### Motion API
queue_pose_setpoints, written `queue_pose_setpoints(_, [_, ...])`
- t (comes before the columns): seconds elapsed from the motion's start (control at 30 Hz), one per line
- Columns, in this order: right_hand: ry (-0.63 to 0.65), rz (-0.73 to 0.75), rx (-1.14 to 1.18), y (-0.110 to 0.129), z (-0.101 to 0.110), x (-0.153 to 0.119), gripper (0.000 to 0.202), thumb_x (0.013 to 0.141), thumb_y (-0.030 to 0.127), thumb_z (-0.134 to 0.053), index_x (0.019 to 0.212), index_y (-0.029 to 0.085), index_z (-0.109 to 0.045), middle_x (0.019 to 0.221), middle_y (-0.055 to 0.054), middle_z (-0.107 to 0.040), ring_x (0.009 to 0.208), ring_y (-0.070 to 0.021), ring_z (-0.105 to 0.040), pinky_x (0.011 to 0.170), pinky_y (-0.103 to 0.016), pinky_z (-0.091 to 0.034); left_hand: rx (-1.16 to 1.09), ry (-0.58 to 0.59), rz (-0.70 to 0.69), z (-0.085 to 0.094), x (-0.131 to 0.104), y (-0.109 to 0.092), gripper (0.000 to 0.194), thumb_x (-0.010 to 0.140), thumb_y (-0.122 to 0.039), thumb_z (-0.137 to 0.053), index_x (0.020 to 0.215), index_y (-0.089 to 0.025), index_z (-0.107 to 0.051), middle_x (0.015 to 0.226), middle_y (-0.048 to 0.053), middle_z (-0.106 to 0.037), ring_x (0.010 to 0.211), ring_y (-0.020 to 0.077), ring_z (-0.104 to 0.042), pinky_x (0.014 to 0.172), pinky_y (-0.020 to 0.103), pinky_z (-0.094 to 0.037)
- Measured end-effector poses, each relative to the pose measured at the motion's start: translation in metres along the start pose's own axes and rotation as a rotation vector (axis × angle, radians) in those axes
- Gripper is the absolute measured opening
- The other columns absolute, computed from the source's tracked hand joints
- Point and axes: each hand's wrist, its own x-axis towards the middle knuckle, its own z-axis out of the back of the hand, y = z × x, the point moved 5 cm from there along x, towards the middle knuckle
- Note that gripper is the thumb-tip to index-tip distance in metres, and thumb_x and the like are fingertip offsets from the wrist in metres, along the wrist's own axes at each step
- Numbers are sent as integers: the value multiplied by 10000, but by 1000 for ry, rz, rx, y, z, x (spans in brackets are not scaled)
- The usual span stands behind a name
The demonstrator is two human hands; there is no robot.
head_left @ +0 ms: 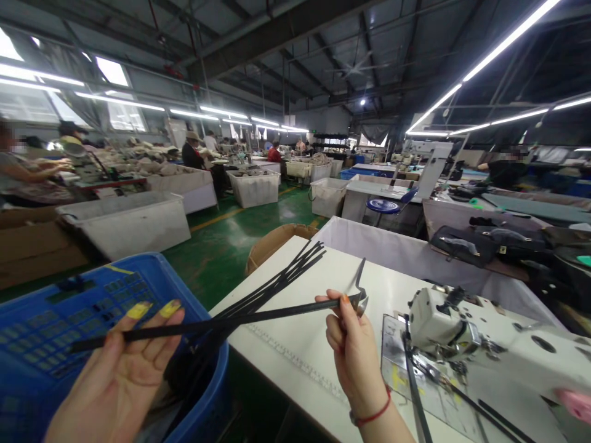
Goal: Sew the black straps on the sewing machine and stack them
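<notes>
A long black strip [272, 313] stretches between my hands above the white table. My left hand [124, 363], palm up with yellow tape on two fingertips, has the strip lying across its fingers, the thumb against it. The fingers of my right hand [348, 332] are closed round the strip's other end, and a small metal tool [362, 303] shows at that hand, partly hidden by the fingers. Below the held strip, a bundle of black strips [286, 274] runs over the table edge into the blue basket [159, 267].
On the right of the white table [295, 344] stands a sewing machine [462, 332] with black strips at its needle area. A white-lined bin [369, 240] borders the table's far side. Further off are white carts [124, 227], a blue stool [383, 205] and several people at work.
</notes>
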Motion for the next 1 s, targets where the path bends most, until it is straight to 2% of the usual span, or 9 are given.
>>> queue_pose_setpoints(0.1, [-21, -43, 33, -9, 4, 5, 263, 835, 399, -649, 957, 169, -681, 931, -103, -729, 407, 17, -175, 360, -166, -95, 33, -22, -47, -12, -8, -6, 279, 869, -373, -601, 1132, -289, -646, 1148, 17, -705, 1071, 252, -656, 756, 293, -619])
queue_pose_setpoints(0.2, [-44, -99, 67, -19, 10, 11, 264, 814, 385, -677, 957, 163, -684, 918, -93, -728, 400, 23, -170, 344, -144, -113, 36, -12, -60, -22, -13, -10, 284, 846, -371, -629, 1101, -247, -649, 1093, 61, -721, 1000, 273, -686, 720, 320, -625])
queue_pose_setpoints(0.53, [-58, -191, 125, -42, 26, 19, 229, 805, 343, -695, 947, 165, -671, 871, -19, -695, 371, 33, -206, 298, -104, -197, 38, 75, -102, -31, -28, -16, 370, 805, -407, -693, 1126, -240, -617, 1123, 116, -704, 1069, 331, -649, 773, 405, -606])
queue_pose_setpoints(0.63, [-48, -213, 124, -47, 27, 21, 226, 801, 342, -697, 924, 154, -669, 876, -12, -682, 369, 36, -214, 290, -105, -204, 33, 103, -99, -30, -29, -15, 340, 817, -407, -681, 1110, -242, -625, 1112, 108, -708, 1077, 327, -646, 798, 418, -599])
queue_pose_setpoints(0.7, [-49, -223, 124, -51, 29, 23, 237, 791, 346, -706, 902, 140, -671, 796, 18, -644, 369, 32, -215, 285, -109, -201, 39, 115, -96, -29, -30, -15, 334, 816, -407, -681, 1093, -227, -633, 1087, 113, -715, 1070, 329, -649, 806, 422, -596])
queue_pose_setpoints(0.83, [-64, -216, 126, -57, 31, 27, 273, 762, 346, -731, 903, 119, -677, 600, 92, -467, 372, 18, -201, 287, -116, -185, 52, 88, -109, -24, -30, -19, 335, 782, -401, -715, 1045, -205, -645, 1043, 113, -727, 1033, 334, -665, 778, 412, -606])
queue_pose_setpoints(0.93, [-73, -207, 129, -57, 33, 33, 304, 721, 354, -758, 903, 126, -671, 613, 90, -475, 377, 18, -189, 293, -126, -160, 75, 45, -108, -12, -27, -20, 324, 806, -408, -686, 1056, -207, -640, 1042, 90, -729, 1035, 305, -667, 789, 379, -608])
queue_pose_setpoints(1.0, [-87, -187, 97, -56, 36, 39, 324, 710, 373, -756, 902, 129, -663, 624, 83, -491, 379, 16, -184, 301, -136, -147, 107, 20, -96, 2, -20, -18, 321, 836, -418, -649, 1087, -218, -630, 1075, 68, -723, 1073, 278, -650, 835, 355, -597])
